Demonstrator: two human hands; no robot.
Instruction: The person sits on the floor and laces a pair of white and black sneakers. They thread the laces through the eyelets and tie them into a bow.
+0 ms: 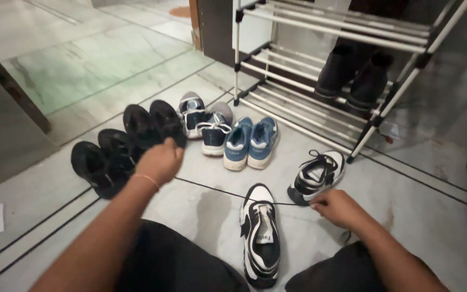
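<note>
while your left hand point(159, 161) and right hand point(337, 207) each pinch closed on a taut black lace point(217, 189), bare floor point(417, 205) lies right of the black-and-white sneaker point(259, 238).

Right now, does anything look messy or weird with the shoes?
Yes. A black lace is stretched tight between the left hand and right hand, out of its shoe. The two black-and-white sneakers point different ways, unlike the neat blue pair.
</note>
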